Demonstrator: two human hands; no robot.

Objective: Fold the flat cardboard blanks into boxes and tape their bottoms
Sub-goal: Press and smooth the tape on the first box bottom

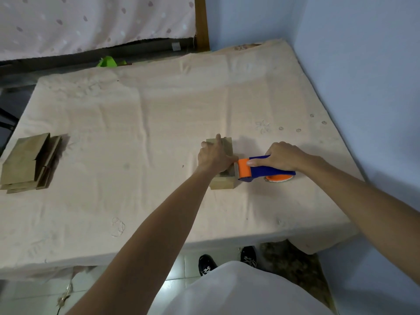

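Note:
A small folded cardboard box point(222, 181) stands on the cloth-covered table, right of centre. My left hand point(212, 156) lies flat on its top with the fingers stretched out, pressing it down. My right hand point(280, 156) grips the blue handle of an orange and blue tape dispenser point(261, 169), whose orange front end sits against the box's right edge beside my left hand. A stack of flat cardboard blanks point(28, 162) lies at the table's left edge.
The table point(147, 123) is draped in a pale cloth and pushed against a blue wall point(363, 64) on the right. A green object point(108, 62) lies at the far edge. My shoes point(206, 264) and a tiled floor show below the near edge.

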